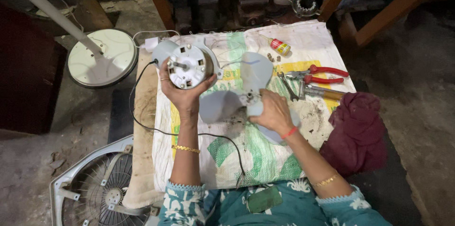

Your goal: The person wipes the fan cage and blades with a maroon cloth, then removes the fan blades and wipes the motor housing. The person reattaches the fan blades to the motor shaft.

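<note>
My left hand [182, 94] grips a round fan motor [189, 65], held upright with its shaft end facing me; a black cord [142, 122] trails from it across the table. My right hand [272, 112] rests on the hub of a pale blue fan blade [253, 72] that lies flat on a white woven sack [265, 155] with green and yellow print. The two hands are a short way apart, the motor to the left of the blade.
Red-handled pliers [324, 74], a spanner [287, 87], a wooden-handled tool [327, 94], a small glue bottle [279, 46] and loose nuts [272, 58] lie at the right. A maroon cloth [358, 131] sits at the table edge. A fan stand base [102, 58] and a fan grille [95, 188] are on the floor at left.
</note>
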